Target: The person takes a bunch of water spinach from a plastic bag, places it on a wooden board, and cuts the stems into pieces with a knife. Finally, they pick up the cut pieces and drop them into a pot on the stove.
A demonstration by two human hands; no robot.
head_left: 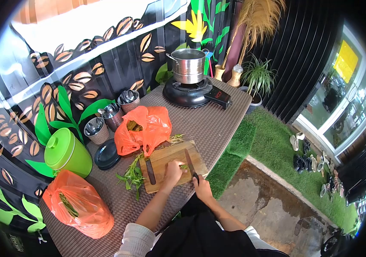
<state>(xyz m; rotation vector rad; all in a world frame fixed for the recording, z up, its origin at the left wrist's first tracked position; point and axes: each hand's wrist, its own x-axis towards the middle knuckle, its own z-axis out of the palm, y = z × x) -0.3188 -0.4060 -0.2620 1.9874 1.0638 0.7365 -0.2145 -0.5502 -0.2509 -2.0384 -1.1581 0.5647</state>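
My right hand (202, 189) is closed around the black handle of a knife (190, 162), its blade lying over the right part of a wooden cutting board (166, 153). Closed fingers of my left hand (175, 172) press on a small bit of green stems (184, 167) beside the blade; how much they hold is hidden. Leafy greens (132, 174) lie at the board's left edge, partly on the table. Just behind the board sits an orange plastic bag (151, 126) with plant pieces showing in its opening.
A steel pot (189, 67) stands on a black portable stove (186, 95) at the far end. Cutlery cups (112, 115), dark stacked plates (107, 155), a green lidded container (67, 152) and another orange bag (80, 205) line the table's left side. Shoes (305, 162) rest on artificial grass.
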